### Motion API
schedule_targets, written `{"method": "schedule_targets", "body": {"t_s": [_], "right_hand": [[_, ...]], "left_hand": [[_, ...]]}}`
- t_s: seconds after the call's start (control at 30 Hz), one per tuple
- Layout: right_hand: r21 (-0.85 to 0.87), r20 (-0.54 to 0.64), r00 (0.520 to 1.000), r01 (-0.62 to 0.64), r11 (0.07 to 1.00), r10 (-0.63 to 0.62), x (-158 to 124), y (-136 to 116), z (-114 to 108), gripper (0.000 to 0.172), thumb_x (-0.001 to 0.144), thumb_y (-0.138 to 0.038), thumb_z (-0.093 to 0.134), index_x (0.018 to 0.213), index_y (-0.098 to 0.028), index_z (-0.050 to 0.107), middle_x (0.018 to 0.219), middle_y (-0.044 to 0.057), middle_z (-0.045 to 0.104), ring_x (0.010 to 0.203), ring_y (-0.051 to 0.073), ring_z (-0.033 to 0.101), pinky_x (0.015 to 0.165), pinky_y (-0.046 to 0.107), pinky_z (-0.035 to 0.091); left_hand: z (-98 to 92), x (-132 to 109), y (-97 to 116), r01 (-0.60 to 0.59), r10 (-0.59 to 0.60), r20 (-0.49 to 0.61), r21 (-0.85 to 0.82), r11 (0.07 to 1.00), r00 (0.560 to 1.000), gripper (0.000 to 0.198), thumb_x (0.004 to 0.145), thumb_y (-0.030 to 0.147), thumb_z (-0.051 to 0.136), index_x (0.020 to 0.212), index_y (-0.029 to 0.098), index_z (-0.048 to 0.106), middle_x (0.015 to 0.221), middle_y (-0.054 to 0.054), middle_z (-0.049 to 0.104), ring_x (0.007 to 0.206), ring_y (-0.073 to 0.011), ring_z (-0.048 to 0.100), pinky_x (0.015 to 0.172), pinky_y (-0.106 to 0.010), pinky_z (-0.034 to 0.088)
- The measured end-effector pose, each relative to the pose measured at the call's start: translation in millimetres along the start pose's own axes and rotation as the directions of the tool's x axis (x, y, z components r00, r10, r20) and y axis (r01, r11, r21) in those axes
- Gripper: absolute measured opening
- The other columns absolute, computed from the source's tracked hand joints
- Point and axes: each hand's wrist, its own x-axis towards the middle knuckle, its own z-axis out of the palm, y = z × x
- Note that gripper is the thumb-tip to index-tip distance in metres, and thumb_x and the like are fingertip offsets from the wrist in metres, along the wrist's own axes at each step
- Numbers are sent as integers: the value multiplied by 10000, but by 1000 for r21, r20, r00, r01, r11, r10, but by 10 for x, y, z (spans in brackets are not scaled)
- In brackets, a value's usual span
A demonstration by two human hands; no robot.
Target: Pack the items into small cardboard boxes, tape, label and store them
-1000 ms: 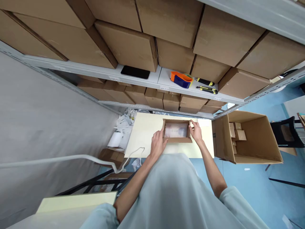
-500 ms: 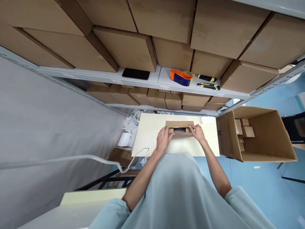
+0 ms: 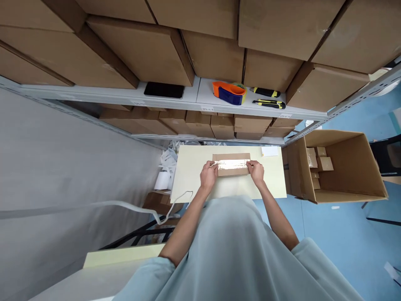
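box point(image 3: 233, 172), mid-frame | gap now covered by shiny strip point(image 3: 232, 164), inside hidden | strip ends touched by left hand point(image 3: 208, 174), right hand point(image 3: 257, 171); pinching cannot be told

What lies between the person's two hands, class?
The head view shows a cardboard box with a shiny strip along its top between the left hand and right hand.

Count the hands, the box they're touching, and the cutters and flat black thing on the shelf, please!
Hands, left hand and right hand: 2
Touched box: 1
Cutters: 2
Flat black thing: 1
Total: 6
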Motion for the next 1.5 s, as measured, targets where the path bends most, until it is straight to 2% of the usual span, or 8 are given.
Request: {"method": "schedule_targets", "body": {"t_s": [0.17,0.27,0.37,0.53,0.67,0.8,1.13,1.5], "right_hand": [[-20,90,986,-137,990,139,147,-40,-81,194,997,-362,660,1093,-312,822,1203,21,825,1067,249,761,920,327,567],[-57,115,983,-137,989,143,260,-79,-99,151,957,-313,699,1073,-299,794,1235,23,801,1110,249,737,920,321,558],[-105,121,983,-128,986,140,368,-123,-85,204,923,-219,694,1109,-265,764,1281,66,756,1104,250,726,926,326,553],[-103,179,977,-98,990,116,458,-107,-88,246,909,-171,673,1133,-254,731,1311,84,710,1103,251,715,944,333,546],[-59,193,977,-78,995,88,371,-28,-89,219,980,-260,650,1193,-294,685,1245,50,756,1123,260,714,931,337,544],[-12,155,983,-98,995,98,244,1,-56,185,1045,-316,596,1217,-328,663,1218,30,796,1119,266,734,913,338,540],[130,66,990,-134,983,126,-130,174,-110,153,1023,-344,621,1160,-317,683,1289,34,804,1226,256,740,960,333,543],[-77,74,996,-42,996,48,-331,151,-11,102,993,-269,605,1036,-272,697,893,16,777,870,242,740,777,292,506]], "left_hand": [[34,128,29,137,-140,-30,-94,986,990,191,984,253,625,980,222,813,1249,-92,696,1098,-268,717,1003,-387,575],[75,235,41,249,-257,-41,-132,959,966,158,912,230,707,1036,210,802,1215,-103,683,1025,-256,722,1028,-389,562],[111,362,30,340,-347,-41,-126,932,937,322,840,211,770,1162,208,762,1222,-108,676,977,-244,710,1030,-395,553],[116,547,-19,441,-439,39,-90,893,898,325,776,211,814,1091,214,732,1149,-82,726,1005,-258,711,985,-379,550],[113,497,-15,447,-442,67,-122,886,895,294,810,228,793,1098,225,733,1162,-69,760,948,-245,719,965,-380,554],[144,320,58,419,-428,-2,-196,886,904,305,881,263,738,1184,231,728,1233,-77,753,989,-231,720,960,-360,560],[-4,76,219,320,-346,-41,-294,901,937,311,912,276,773,1221,250,780,1259,-68,767,1014,-247,740,979,-375,571],[10,-5,37,297,-280,114,-176,939,953,287,928,209,710,1213,208,743,1233,-99,728,1085,-248,725,1007,-346,556]]}}
